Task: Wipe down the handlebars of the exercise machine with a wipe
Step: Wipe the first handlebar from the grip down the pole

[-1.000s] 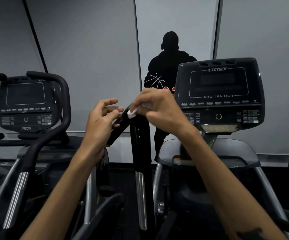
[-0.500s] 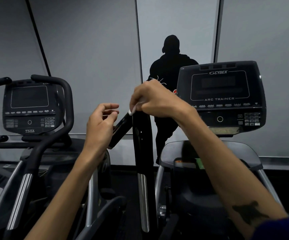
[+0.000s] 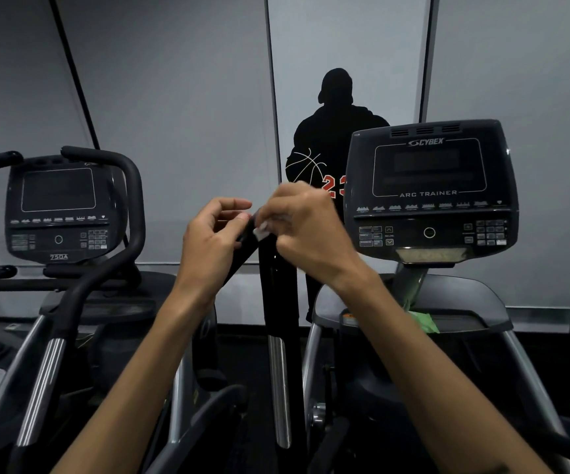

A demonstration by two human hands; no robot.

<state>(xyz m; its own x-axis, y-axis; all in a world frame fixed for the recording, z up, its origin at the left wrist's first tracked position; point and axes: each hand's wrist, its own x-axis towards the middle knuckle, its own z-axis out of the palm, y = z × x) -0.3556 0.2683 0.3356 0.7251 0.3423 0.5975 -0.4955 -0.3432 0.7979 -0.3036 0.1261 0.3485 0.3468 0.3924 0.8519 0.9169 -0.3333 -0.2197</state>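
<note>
Both hands meet at the top of the handlebar [image 3: 278,285], a dark bar running near-vertically down the middle, directly below them. Right hand [image 3: 305,230] pinches the white wipe [image 3: 260,231] against the bar's upper end; left hand [image 3: 213,241] curls loosely just beside it, fingertips at the bar, though whether it grips is unclear. Right hand is nearer for a downward stroke, I judge.
</note>
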